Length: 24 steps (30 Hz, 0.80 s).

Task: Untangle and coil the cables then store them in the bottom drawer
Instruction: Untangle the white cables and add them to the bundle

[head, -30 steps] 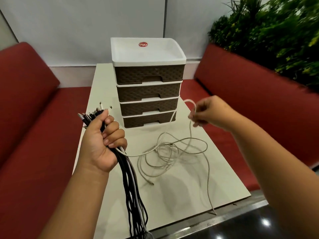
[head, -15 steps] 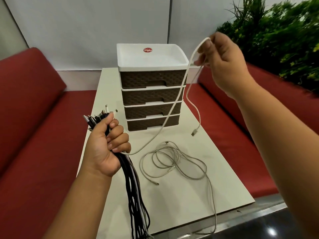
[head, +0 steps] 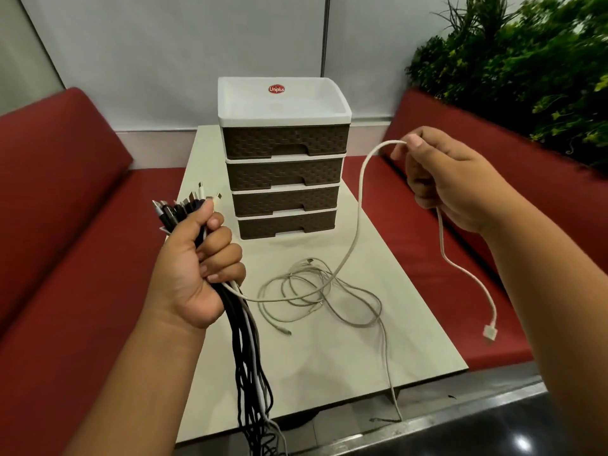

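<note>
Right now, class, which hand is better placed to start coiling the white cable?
Right hand: it alone holds the white cable, connector end dangling free. The left hand is full, gripping the cable bundle.

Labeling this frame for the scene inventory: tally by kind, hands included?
Hands: 2, left gripping the cable bundle, right holding a white cable
Drawers: 4, all closed, in one drawer unit
Tables: 1
Loose cable piles: 1 on the table
Cables in the bundle and pile: cannot count
Total countable: 8
</note>
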{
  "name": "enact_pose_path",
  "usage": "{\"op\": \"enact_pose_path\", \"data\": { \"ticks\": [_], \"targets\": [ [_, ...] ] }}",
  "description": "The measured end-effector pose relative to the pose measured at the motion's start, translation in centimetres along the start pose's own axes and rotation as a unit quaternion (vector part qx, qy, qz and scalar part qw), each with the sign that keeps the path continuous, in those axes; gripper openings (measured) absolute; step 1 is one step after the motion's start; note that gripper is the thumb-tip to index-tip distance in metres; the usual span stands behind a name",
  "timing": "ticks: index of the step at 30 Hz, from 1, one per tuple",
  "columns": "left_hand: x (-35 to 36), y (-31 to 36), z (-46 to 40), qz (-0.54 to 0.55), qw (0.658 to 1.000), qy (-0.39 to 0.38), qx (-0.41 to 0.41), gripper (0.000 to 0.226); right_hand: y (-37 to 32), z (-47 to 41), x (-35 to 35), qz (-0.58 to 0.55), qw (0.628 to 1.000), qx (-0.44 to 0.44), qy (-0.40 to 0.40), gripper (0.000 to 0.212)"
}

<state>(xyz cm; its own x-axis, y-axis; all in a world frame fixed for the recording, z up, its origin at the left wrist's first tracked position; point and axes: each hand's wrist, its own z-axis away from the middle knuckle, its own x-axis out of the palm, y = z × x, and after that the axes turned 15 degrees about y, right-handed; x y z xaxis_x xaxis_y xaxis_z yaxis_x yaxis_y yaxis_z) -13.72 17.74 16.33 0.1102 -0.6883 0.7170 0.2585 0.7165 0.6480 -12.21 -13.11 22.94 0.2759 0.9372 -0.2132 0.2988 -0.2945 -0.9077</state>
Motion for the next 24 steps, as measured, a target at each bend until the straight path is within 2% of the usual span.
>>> {"op": "enact_pose_path", "data": {
  "ticks": [6,15,18,20,24],
  "targets": [
    [2.0,-1.1,2.6,-0.032,0.999,0.003,0.044,0.033,0.6,4.6,-2.5,-0.065,0.995,0.064,-0.042,0.025],
    [6.9,0.8,9.2,-0.070,0.991,-0.050,0.100,0.035,3.5,13.5,-5.0,-0.127,0.970,0.159,-0.129,0.021],
    [8.7,1.7,11.4,-0.073,0.987,-0.065,0.124,0.036,5.9,16.6,-5.2,-0.077,0.962,0.188,-0.183,0.022],
    [9.9,2.3,12.7,-0.066,0.986,-0.070,0.137,0.036,7.8,18.4,-5.1,0.009,0.953,0.186,-0.240,0.023],
    [11.9,2.3,14.6,-0.059,0.983,-0.054,0.164,0.041,10.2,21.8,-4.2,0.137,0.903,0.172,-0.369,0.017]
  ]
}}
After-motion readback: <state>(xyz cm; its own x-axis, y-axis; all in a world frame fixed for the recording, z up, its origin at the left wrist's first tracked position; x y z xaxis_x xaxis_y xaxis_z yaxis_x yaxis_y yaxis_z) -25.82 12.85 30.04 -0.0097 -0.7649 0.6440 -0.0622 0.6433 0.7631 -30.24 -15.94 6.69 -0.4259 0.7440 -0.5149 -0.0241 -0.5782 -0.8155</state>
